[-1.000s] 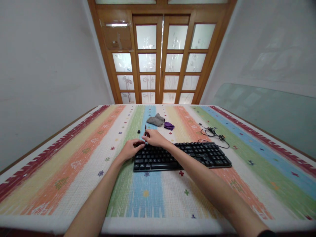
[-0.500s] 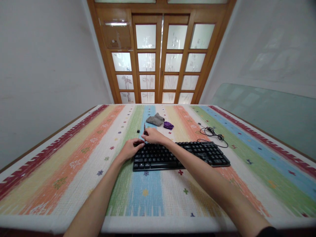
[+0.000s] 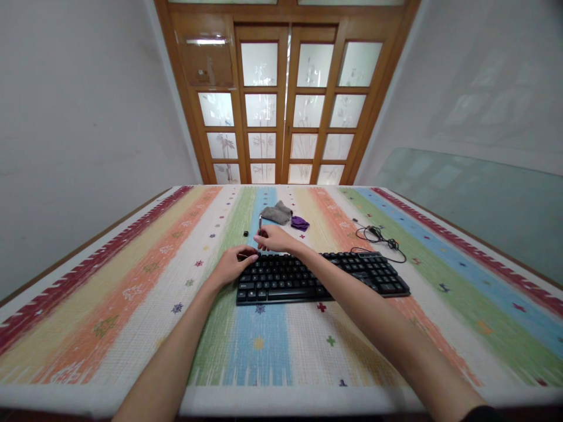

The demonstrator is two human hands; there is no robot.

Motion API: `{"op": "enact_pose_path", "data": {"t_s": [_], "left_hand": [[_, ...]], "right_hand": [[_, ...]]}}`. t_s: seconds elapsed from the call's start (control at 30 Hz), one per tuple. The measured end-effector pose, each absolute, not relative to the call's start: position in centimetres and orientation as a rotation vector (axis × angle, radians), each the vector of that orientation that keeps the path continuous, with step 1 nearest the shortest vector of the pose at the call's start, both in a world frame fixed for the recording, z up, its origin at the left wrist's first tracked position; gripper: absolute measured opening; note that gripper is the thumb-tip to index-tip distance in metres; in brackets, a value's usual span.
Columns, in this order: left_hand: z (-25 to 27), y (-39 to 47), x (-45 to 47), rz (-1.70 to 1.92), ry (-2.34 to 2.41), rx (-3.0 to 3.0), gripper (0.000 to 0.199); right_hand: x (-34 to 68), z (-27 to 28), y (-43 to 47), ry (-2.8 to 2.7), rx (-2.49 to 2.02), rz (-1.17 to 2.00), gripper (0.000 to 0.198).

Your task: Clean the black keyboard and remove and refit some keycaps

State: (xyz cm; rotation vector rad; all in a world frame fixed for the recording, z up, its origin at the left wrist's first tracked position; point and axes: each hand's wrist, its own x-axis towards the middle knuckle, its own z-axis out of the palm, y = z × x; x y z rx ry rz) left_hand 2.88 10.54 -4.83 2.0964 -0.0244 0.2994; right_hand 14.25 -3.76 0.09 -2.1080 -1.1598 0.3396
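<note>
A black keyboard point(image 3: 290, 292) lies on the striped cloth. At its upper left corner is my left hand point(image 3: 231, 265), with the thumb over the top row and the fingers curled at the back edge. My right hand point(image 3: 275, 239) is closed above the keyboard's back edge, just right of my left hand. It pinches a slim, upright metal tool point(image 3: 260, 221), whose kind is too small to tell; the lower end is hidden by the fingers. Behind the hands sits a small black keycap point(image 3: 246, 233), loose on the cloth.
A grey cloth point(image 3: 277, 213) and a bunched purple cloth point(image 3: 299, 223) lie beyond my right hand. The keyboard's coiled black cable point(image 3: 379, 235) rests at the back right. Striped fabric point(image 3: 145, 293) covers the table; wooden glazed doors point(image 3: 288, 105) stand behind it.
My right hand has risen slightly and shifted a little to the right, carrying the slim tool with it. The left hand and keyboard stay in place.
</note>
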Motion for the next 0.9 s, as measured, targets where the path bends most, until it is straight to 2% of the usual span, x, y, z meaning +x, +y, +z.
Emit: {"op": "enact_pose_path", "data": {"t_s": [0.27,0.5,0.9], "left_hand": [[-4.1,10.0,2.5,0.388,-0.001,2.043,0.038],[-3.7,9.9,2.4,0.473,-0.072,2.200,0.028],[-3.9,9.7,2.8,0.642,-0.229,2.371,0.021]], "right_hand": [[14.0,0.5,-5.0,-1.227,-1.978,0.190,0.007],[13.2,1.3,-5.8,-1.405,-2.052,-0.012,0.004],[13.1,1.9,-6.5,-1.574,-2.057,-0.048,0.007]]}}
